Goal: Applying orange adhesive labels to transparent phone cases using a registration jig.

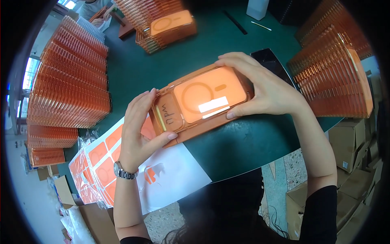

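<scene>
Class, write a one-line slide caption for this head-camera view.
Both hands, left and right, hold an orange phone case in its clear tray above a green table.

Dark green table (134, 69), speckled floor (284, 179), cardboard boxes (349, 138), bright window (28, 73) at left.

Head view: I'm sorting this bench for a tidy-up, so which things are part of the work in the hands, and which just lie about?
In hand:
- orange phone case in its clear tray, held by left hand and right hand
- stacked orange trays
- white sheets under the left hand

Lying about:
- black phone
- thin stick
- cardboard boxes
</scene>
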The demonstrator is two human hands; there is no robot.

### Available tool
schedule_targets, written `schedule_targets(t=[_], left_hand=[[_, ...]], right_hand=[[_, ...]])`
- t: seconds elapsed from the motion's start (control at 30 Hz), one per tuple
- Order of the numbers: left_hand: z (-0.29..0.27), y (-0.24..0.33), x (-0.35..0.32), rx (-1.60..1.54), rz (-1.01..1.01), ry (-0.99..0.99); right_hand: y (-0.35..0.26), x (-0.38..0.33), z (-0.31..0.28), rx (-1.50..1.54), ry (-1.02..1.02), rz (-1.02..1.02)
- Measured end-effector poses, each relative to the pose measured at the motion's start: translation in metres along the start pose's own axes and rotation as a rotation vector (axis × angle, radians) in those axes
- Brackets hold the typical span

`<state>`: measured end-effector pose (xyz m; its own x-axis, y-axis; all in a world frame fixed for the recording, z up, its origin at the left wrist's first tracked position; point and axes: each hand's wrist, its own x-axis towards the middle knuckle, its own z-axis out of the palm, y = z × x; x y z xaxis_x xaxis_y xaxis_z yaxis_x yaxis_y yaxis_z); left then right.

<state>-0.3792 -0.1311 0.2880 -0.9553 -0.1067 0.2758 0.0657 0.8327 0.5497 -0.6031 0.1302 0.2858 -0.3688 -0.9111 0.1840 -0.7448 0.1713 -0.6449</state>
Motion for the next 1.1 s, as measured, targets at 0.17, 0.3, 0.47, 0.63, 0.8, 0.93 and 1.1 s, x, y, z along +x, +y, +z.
schedule_targets(t=[0.17, 0.3, 0.47, 0.63, 0.8, 0.93, 1.1], left_hand=[[0.004, -0.008, 0.001, -0.064, -0.004, 0.019], [0.002, -0.009, -0.005, -0.068, -0.033, 0.036], [0.007, 0.002, -0.006, 0.022, -0.058, 0.023], [0.012, 0.003, -0.008, -0.046, -0.091, 0.011], [0.012, 0.009, -0.021, -0.126, -0.239, 0.11], [0.011, 0.029, -0.015, -0.516, -0.605, 0.046], [0.017, 0.029, -0.011, -0.64, -0.582, 0.006]], right_hand=[[-0.006, 0.005, -0.007, 0.002, -0.036, 0.054], [-0.015, 0.012, -0.014, -0.091, -0.057, -0.022], [0.001, 0.008, -0.01, 0.02, -0.077, -0.05], [0.004, 0.001, -0.012, 0.296, -0.006, 0.148], [0.008, 0.013, 0.001, 0.499, 0.207, 0.411], [0.01, 0.02, -0.003, 0.549, 0.081, 0.508], [0.023, 0.017, 0.001, 0.641, 0.089, 0.535]])
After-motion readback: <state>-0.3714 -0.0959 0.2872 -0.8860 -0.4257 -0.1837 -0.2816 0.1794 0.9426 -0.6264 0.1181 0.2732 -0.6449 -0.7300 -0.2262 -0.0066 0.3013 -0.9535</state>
